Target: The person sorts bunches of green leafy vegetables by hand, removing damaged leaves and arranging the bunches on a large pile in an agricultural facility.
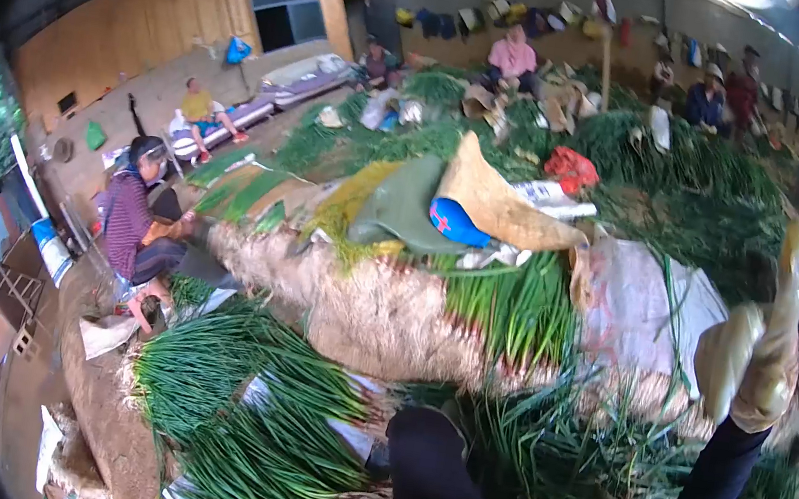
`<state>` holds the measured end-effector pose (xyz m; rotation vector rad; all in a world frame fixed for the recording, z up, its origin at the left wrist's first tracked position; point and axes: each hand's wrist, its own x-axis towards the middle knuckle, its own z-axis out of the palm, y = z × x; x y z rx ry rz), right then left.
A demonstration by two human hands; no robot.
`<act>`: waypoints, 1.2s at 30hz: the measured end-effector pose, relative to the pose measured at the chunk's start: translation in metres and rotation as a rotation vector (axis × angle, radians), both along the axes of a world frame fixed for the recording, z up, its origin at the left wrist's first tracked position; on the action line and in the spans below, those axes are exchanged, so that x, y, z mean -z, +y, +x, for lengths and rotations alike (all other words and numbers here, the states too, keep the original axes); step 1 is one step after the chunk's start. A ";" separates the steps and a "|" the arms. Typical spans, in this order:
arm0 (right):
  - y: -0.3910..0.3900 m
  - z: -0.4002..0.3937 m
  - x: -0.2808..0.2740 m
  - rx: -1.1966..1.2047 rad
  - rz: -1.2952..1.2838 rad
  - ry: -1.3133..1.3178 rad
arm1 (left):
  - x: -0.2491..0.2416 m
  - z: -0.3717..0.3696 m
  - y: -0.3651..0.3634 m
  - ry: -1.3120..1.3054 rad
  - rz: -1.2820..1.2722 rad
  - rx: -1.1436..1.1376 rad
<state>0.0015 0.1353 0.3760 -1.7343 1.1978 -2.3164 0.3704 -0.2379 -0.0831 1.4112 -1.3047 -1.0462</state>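
Note:
At the far right, my right hand (770, 367) is raised in a loose yellowish glove, with a dark sleeve below it. One part of the glove points straight up and another bulges to the left. The hand looks open, and I see nothing held in it. Beside it lies a whitish plastic sheet (649, 308) over the piled onions. My left hand is out of view. Loose green onion leaves (556, 437) spread below, near my dark-clad knee (431, 471). Left of the knee, bundled green onions (264, 434) lie in rows, their roots partly toward me.
A long heap of onions with pale roots (351, 309) crosses the middle. On it rest tan sacking (497, 197), a blue cap-like item (457, 221) and a red bag (572, 168). A person in a striped top (127, 224) sits left; several others work behind.

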 end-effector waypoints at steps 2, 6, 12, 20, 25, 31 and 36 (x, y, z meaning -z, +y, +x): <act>-0.007 -0.007 0.011 -0.222 0.071 0.034 | -0.021 0.007 0.003 -0.009 -0.058 -0.030; -0.029 -0.007 0.102 -0.260 0.708 -0.346 | -0.032 0.019 0.016 -0.014 -0.071 0.032; 0.034 -0.054 0.487 0.183 1.399 0.670 | -0.092 -0.034 0.017 0.001 -0.235 0.447; 0.163 -0.094 0.488 1.016 1.664 0.505 | -0.294 -0.298 0.102 0.416 -0.584 1.072; 0.298 -0.087 0.527 1.718 0.620 -1.052 | -0.164 -0.412 0.219 0.230 -0.438 1.609; 0.349 -0.130 0.514 1.141 -0.159 -1.497 | 0.031 -0.304 0.267 -1.211 -0.482 1.946; 0.224 -0.184 0.586 -0.387 -1.853 -1.227 | 0.020 -0.330 0.267 -1.357 -0.291 2.041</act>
